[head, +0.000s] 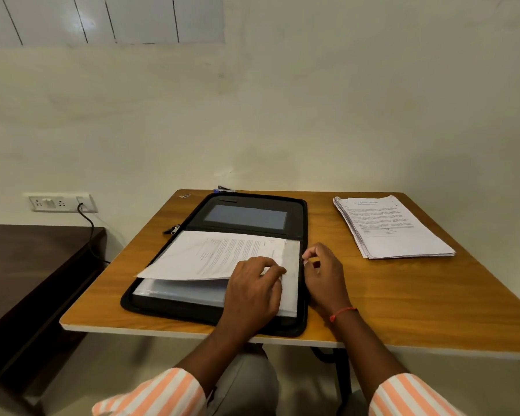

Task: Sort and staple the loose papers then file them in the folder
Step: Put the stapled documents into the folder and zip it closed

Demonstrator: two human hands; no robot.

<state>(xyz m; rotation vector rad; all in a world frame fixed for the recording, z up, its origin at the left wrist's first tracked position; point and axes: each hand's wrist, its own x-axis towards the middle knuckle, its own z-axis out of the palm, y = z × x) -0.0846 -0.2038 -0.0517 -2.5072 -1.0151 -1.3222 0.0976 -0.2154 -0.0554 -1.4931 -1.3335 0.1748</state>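
Filing looks to be the step in hand. Out on the left, the zip pull [173, 229] lies slack on the wood, so the folder [303, 223] sits fully open and flat, lid panel away from the person. Across its near half goes the paper set [210, 253], turned sideways, its left end riding up off the plastic pockets [180, 291]. My read: it's being fed into a pocket from the right-hand side.

The left hand [252, 289] grips the set's near right corner, fingers curled close together on top, thumb hidden under the sheet. Just beside it, the right hand [324, 274] has thumb and forefinger nipped together at the pockets' right edge, probably holding one open, other fingers loosely curled. I can't see the opening itself.

Well apart on the right, the loose stack [397, 232] waits, fanned a little, so plenty is left to sort. The stapler [224, 189] peeks out at the far edge behind the folder.

Surface now: a wooden table [403, 295] with a pale rim. To its left stands a dark side table [27, 265]; behind that, a wall socket [60, 202] with a black cable [90, 232] hanging down against a plain cream wall [282, 115].
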